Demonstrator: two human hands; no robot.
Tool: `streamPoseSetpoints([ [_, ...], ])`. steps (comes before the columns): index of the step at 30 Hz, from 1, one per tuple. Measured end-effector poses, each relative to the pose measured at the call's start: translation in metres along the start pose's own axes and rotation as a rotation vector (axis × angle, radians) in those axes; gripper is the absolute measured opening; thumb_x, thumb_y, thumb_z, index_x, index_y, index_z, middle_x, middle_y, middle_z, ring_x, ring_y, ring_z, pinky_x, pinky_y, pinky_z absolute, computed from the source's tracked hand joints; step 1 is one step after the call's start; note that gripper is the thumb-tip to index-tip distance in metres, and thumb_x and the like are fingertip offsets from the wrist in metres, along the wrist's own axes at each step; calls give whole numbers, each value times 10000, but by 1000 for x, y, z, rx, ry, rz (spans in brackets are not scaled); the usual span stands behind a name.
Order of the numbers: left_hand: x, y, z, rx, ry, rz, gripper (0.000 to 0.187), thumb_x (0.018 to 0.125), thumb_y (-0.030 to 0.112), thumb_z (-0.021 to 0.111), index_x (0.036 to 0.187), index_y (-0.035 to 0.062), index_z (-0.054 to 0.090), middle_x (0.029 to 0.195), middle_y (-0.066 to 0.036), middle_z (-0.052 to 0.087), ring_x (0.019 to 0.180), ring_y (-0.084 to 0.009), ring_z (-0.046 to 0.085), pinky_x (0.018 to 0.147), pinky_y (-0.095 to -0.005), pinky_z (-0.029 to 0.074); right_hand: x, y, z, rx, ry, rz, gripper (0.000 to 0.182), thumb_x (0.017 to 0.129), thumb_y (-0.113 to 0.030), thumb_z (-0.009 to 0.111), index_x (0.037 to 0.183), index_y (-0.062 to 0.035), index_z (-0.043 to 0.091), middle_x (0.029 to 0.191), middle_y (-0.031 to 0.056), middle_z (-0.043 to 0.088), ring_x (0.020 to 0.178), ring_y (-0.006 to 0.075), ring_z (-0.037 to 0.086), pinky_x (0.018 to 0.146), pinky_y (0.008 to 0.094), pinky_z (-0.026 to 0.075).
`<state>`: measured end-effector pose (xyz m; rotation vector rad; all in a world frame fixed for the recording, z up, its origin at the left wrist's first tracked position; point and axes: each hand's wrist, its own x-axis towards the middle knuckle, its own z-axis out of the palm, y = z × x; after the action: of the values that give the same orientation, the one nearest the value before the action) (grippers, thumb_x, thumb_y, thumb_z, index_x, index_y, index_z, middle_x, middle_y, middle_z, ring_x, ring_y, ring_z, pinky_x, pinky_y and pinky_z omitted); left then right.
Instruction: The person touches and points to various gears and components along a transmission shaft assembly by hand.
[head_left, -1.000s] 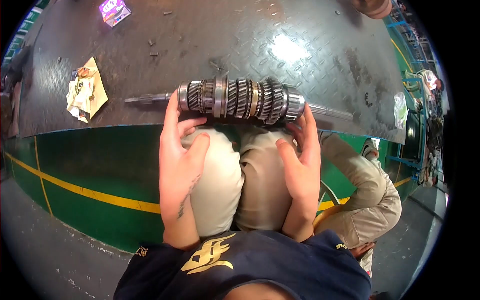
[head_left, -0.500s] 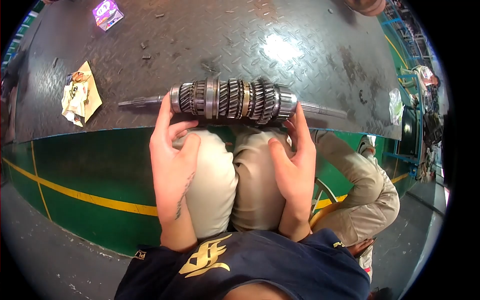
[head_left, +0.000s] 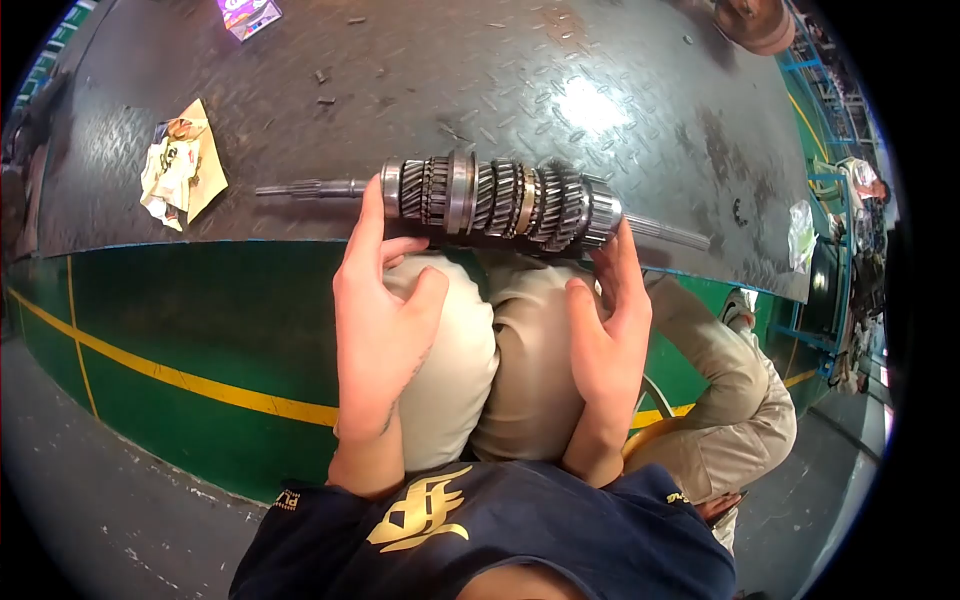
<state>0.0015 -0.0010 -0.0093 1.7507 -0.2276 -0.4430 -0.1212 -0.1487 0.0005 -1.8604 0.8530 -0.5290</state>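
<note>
A steel transmission gear shaft point(head_left: 485, 200) lies lengthwise along the near edge of the metal table. Helical gears, a smooth collar and a brass-coloured ring are stacked on it, and a thin splined end sticks out on each side. My left hand point(head_left: 385, 300) has its index finger against the left end of the gear stack, thumb apart and other fingers bent by the table edge. At the right end, my right hand point(head_left: 615, 320) presses its index finger against the last toothed ring, with its thumb free. Between them, both hands hold the shaft.
The dark tread-plate table point(head_left: 400, 90) carries a torn paper packet point(head_left: 180, 170) at left, a purple box point(head_left: 248, 15), small metal bits and a plastic bag point(head_left: 801, 235). A brown rounded object point(head_left: 755, 22) is at far right. Another person's legs point(head_left: 735, 390) are on my right.
The view has shifted and tilted slightly, so table, shaft and hands appear moved together. Both hands remain at the two ends of the gear stack.
</note>
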Motion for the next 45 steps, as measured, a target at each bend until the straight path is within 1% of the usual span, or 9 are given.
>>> streamPoseSetpoints([
  [2, 1, 1, 0, -6, -9, 26, 784, 739, -62, 576, 1484, -47, 333, 1122, -168, 656, 957, -201, 651, 834, -293, 505, 0, 0, 1, -29, -4, -24, 660, 847, 5, 575, 1451, 111, 331, 1236, 233, 620, 1163, 279, 588, 1039, 360, 415],
  [5, 2, 1, 0, -36, -9, 24, 776, 739, -64, 572, 1478, -52, 337, 1145, -168, 647, 959, -211, 652, 849, -300, 507, 0, -3, 1, -75, -24, -9, 665, 859, 17, 562, 1465, 105, 305, 1276, 232, 596, 1189, 296, 571, 1053, 375, 406],
  [17, 3, 1, -3, -114, -17, -4, 755, 747, -66, 558, 1471, -54, 345, 1169, -174, 639, 971, -216, 654, 885, -309, 502, -1, -1, -1, 12, -57, 66, 657, 880, 55, 508, 1492, 71, 267, 1408, 222, 495, 1239, 290, 524, 1074, 375, 386],
  [25, 2, -1, -5, -126, -25, -7, 750, 755, -54, 565, 1472, -53, 345, 1206, -181, 619, 983, -225, 652, 896, -311, 497, 1, 0, 0, 7, -55, 61, 650, 888, 50, 500, 1496, 64, 268, 1423, 239, 479, 1258, 278, 509, 1084, 369, 373],
  [28, -1, 0, -4, -37, -16, -39, 750, 755, -44, 579, 1470, -48, 352, 1221, -195, 599, 964, -243, 659, 881, -325, 506, 1, -1, -1, -33, -54, 81, 645, 882, 52, 501, 1491, 70, 290, 1384, 236, 521, 1232, 263, 528, 1066, 353, 390],
  [31, 1, -2, -3, -38, -7, 10, 736, 757, -38, 585, 1459, -53, 365, 1197, -203, 608, 945, -250, 665, 862, -333, 514, 3, -5, -1, -7, -78, 74, 645, 878, 50, 503, 1487, 77, 292, 1378, 235, 529, 1224, 258, 537, 1059, 348, 397],
  [38, -2, -4, -3, -14, 18, 5, 712, 759, -25, 589, 1442, -56, 389, 1150, -208, 624, 926, -258, 670, 852, -336, 518, 2, -4, 1, -30, -57, 85, 659, 866, 53, 516, 1479, 101, 279, 1399, 239, 513, 1247, 257, 528, 1067, 350, 392],
  [44, 0, -1, -6, 12, 13, 0, 700, 765, -24, 582, 1438, -58, 394, 1138, -213, 628, 930, -254, 670, 835, -333, 521, 3, -3, 0, -50, -67, 81, 671, 867, 52, 522, 1482, 109, 259, 1434, 250, 476, 1304, 287, 488, 1106, 376, 359],
  [45, 1, -2, -5, -16, 10, 2, 725, 760, -44, 539, 1466, -33, 375, 1109, -176, 654, 934, -205, 659, 846, -307, 504, 4, -3, 0, -20, -76, 69, 674, 867, 52, 524, 1483, 110, 255, 1438, 255, 468, 1312, 290, 480, 1113, 377, 351],
])
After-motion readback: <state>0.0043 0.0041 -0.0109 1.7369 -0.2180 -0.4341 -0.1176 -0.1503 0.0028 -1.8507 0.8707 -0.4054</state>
